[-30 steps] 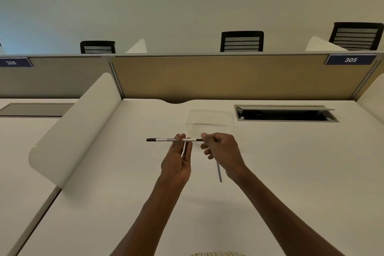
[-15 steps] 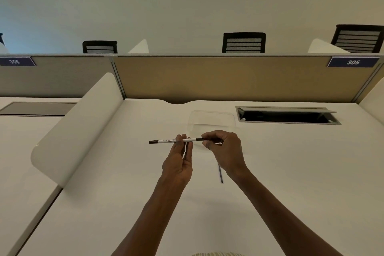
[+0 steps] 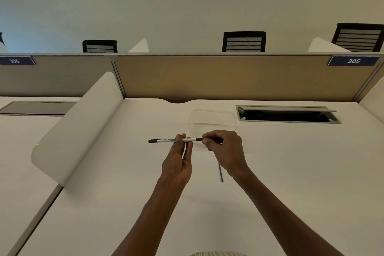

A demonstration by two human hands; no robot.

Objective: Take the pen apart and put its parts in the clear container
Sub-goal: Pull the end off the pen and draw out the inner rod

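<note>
A white pen with a black cap on its left end is held level above the desk. My left hand pinches the barrel near its middle from below. My right hand closes over the pen's dark right end. Just behind both hands, the clear container rests on the desk, and nothing is visible inside it. A thin dark rod lies on the desk below my right wrist, partly hidden by it.
A white curved divider stands to the left. An open cable hatch is set in the desk at the back right. A tan partition closes off the far edge, with black chairs behind it.
My right hand has slid left over the pen's right end and closed around it. The pen and left hand have barely moved.
</note>
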